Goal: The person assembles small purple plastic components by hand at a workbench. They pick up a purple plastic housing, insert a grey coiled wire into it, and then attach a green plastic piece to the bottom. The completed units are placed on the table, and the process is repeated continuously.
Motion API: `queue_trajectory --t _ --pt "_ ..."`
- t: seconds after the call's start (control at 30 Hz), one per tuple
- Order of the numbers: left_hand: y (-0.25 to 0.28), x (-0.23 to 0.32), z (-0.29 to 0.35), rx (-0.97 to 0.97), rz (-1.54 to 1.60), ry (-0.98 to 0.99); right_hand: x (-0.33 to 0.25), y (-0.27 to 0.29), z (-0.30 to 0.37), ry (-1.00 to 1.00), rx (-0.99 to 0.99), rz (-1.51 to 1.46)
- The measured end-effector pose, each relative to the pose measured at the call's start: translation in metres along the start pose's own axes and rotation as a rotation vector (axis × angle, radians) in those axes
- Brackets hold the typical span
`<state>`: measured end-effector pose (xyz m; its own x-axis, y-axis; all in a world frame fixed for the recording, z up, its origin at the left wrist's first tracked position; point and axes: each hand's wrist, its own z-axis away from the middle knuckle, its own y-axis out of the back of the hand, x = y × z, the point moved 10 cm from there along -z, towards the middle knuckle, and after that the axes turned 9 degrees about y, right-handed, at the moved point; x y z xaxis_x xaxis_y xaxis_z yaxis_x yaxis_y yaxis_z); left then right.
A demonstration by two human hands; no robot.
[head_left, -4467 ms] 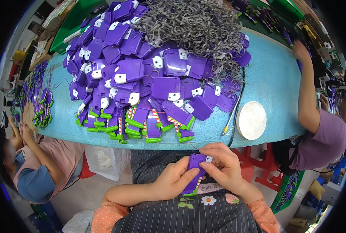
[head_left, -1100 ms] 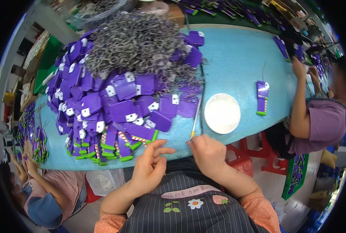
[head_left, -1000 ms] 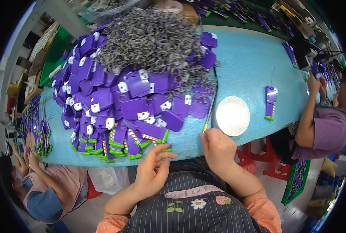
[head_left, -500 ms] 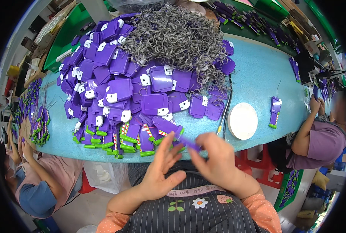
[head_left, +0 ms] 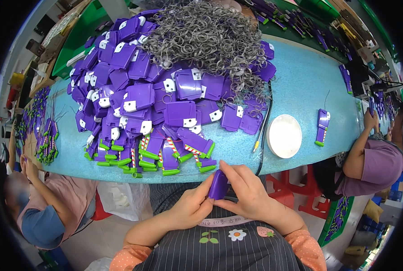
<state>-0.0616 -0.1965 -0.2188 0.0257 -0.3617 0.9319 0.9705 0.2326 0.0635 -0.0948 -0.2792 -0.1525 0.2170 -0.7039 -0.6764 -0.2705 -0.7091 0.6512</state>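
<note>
Between my two hands, in front of my apron, I hold a purple plastic piece [head_left: 218, 185]. Fingers of my left hand [head_left: 190, 205] pinch its left and lower edge. The fingertips and thumb of my right hand [head_left: 243, 189] grip its right side. Just beyond my hands lie several purple pieces with bright green ends [head_left: 167, 172] and red-and-white striped strips. Behind them rises a heap of flat purple plastic pieces [head_left: 138, 97] with white corners. My fingers partly hide the held piece.
A tangled pile of grey wire rings [head_left: 206, 43] sits at the back. To the right are a round white lid or dish [head_left: 284, 136], a dark cable [head_left: 265, 131] and a lone purple-green piece [head_left: 322, 127]. People work at the left [head_left: 59, 212] and right [head_left: 368, 156].
My hands have come together around the purple piece, nearer my body. The left hand has closed on it. A purple piece with a green end now lies at the front right of the heap.
</note>
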Motion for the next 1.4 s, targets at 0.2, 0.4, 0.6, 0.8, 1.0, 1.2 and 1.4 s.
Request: queue_trajectory --t 0.2,0.4,0.6,0.8,1.0,1.2,1.4 --pt "0.028 -0.049 0.008 0.134 0.697 0.147 0.033 0.012 -0.007 -0.150 0.014 0.080" --pt "0.003 -0.051 0.001 -0.117 0.667 0.209 0.044 -0.021 -0.053 -0.106 -0.035 0.169" --pt "0.039 -0.043 -0.004 0.148 0.643 0.054 0.028 0.026 -0.045 -0.050 0.188 0.056" --pt "0.038 -0.025 0.001 0.219 0.888 -0.045 -0.027 0.036 -0.016 0.180 0.279 0.283" --pt "0.030 -0.014 -0.014 0.242 0.893 -0.091 -0.040 -0.026 -0.013 0.271 -0.067 0.355" --pt "0.020 -0.031 0.005 0.080 0.817 0.187 0.042 0.020 0.001 -0.368 0.186 -0.341" --pt "-0.028 -0.036 0.000 -0.259 0.716 0.318 0.063 -0.035 -0.033 -0.655 0.105 -0.988"
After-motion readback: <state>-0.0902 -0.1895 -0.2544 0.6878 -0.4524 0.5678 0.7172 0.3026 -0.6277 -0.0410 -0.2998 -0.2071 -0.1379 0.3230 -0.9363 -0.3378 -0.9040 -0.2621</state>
